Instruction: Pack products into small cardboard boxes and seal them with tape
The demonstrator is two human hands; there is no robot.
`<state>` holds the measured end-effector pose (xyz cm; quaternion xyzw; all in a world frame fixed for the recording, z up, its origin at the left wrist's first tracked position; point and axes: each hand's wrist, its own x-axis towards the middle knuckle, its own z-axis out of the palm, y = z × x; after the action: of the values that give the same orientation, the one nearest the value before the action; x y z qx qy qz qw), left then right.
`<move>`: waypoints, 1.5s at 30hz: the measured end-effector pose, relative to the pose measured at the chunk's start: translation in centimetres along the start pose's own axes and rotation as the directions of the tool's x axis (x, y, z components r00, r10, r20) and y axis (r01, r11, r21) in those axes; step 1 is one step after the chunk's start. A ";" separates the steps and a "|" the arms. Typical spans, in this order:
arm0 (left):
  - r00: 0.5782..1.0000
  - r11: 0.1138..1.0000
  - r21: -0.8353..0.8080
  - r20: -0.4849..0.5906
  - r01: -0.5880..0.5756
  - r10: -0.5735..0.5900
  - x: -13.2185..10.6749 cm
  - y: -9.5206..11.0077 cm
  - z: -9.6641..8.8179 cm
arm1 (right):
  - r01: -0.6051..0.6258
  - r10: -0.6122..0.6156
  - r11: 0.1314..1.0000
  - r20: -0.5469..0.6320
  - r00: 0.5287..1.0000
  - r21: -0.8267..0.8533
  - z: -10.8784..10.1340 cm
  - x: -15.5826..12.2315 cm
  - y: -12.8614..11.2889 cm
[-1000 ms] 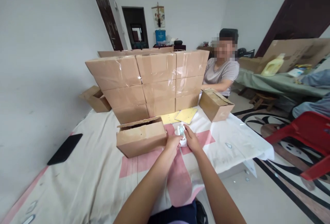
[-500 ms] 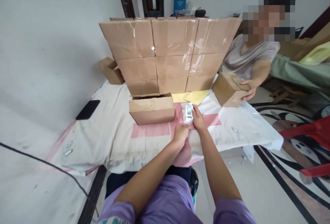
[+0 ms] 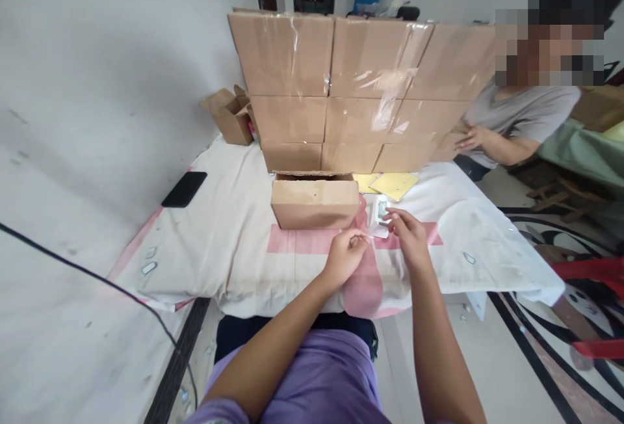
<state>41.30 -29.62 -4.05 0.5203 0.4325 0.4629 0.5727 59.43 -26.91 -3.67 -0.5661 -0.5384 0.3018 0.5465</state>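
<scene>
A small white box-like item (image 3: 378,224) with a grey-green rectangle on its face rests on the pink-patterned cloth; its exact kind is unclear. My right hand (image 3: 410,237) is at its right side, fingers bent inward with the tips over the item's edge. Whatever those fingertips pinch is too small to make out. Just left of the item, my left hand (image 3: 345,258) is closed in a pinch, and a thin pale bit shows at its fingertips. Close by on the left stands a brown cardboard box (image 3: 316,206), its top partly open and its contents hidden.
Taped cardboard boxes (image 3: 363,112) form a wall at the back, with yellow cards (image 3: 396,185) before it. A black phone-like slab (image 3: 184,189) and an open carton (image 3: 229,118) are at left. Another person's hand (image 3: 470,139) touches a box at right. A cable (image 3: 104,284) hangs at left.
My right hand has shifted from gripping the white item's side to its upper edge. The view has swung left. The other person's box has moved back, partly behind the box wall.
</scene>
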 end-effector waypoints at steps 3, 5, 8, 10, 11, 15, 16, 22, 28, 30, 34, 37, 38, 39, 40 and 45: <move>0.986 0.981 0.097 0.003 -0.165 0.166 -0.5 1.7 -2.3 | -0.042 0.037 0.999 0.273 0.961 0.011 1.3 -1.6 -4.6; 0.979 0.967 0.154 -0.005 -0.201 0.204 -0.7 2.5 -3.7 | -0.062 0.062 0.998 0.335 0.940 -0.011 2.6 -1.9 -7.0; 0.975 0.947 0.241 -0.006 -0.213 0.221 -0.8 2.9 -5.4 | -0.168 0.155 0.986 0.329 0.932 0.014 4.8 -1.5 -9.0; 0.975 0.942 0.260 -0.004 -0.213 0.222 -0.8 2.7 -6.3 | -0.238 0.214 0.971 0.318 0.923 0.037 6.1 -1.2 -9.5; 0.977 0.951 0.232 -0.012 -0.206 0.214 -0.7 2.5 -6.7 | -0.250 0.223 0.967 0.317 0.922 0.048 6.8 -1.1 -9.6; 0.994 0.991 -0.098 -0.068 -0.095 0.089 -0.3 1.2 -7.3 | -0.127 0.099 0.988 0.274 0.957 0.084 8.8 -1.3 -9.8; 0.996 0.980 -0.189 -0.075 -0.058 0.045 -0.2 1.0 -7.3 | -0.081 0.059 0.994 0.259 0.964 0.074 9.1 -1.4 -9.9; 0.996 0.947 -0.315 -0.077 -0.068 0.046 0.5 1.4 -8.3 | 0.148 -0.142 0.989 0.161 0.977 -0.029 10.3 -1.9 -12.0; 0.984 0.961 -0.258 -0.166 -0.102 0.060 0.7 3.2 -10.3 | 0.253 -0.254 0.967 0.105 0.961 0.021 10.4 0.0 -15.1; 0.920 0.958 0.041 -0.271 -0.284 0.284 1.2 4.1 -11.3 | 0.243 -0.244 0.970 0.163 0.956 0.027 10.2 1.1 -15.7; 0.702 0.537 0.770 -0.168 -0.345 0.692 3.6 6.8 -13.7 | 0.158 -0.169 0.985 0.237 0.957 0.064 9.8 3.4 -15.5; 0.759 0.337 0.897 -0.003 -0.286 0.651 5.5 8.2 -15.4 | 0.047 -0.069 0.995 0.253 0.965 0.088 9.3 4.2 -14.9; 0.782 0.310 0.899 0.055 -0.309 0.621 5.8 8.3 -15.9 | 0.014 -0.039 0.995 0.263 0.964 0.096 9.1 4.2 -14.8; 0.795 0.293 0.894 0.106 -0.340 0.598 6.0 8.2 -16.3 | -0.018 -0.012 0.995 0.280 0.960 0.103 8.9 4.2 -14.7; 0.799 0.285 0.886 0.141 -0.365 0.585 5.9 8.0 -16.6 | -0.044 0.010 0.993 0.302 0.953 0.108 8.7 4.2 -14.6; 0.796 0.256 0.880 0.197 -0.401 0.572 5.0 6.8 -17.0 | -0.056 0.032 0.996 0.322 0.946 0.067 8.8 4.8 -13.3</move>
<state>25.10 -21.16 1.26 0.8075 0.4703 0.3561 -0.0003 48.65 -22.12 8.15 -0.5004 -0.5955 0.4221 0.4656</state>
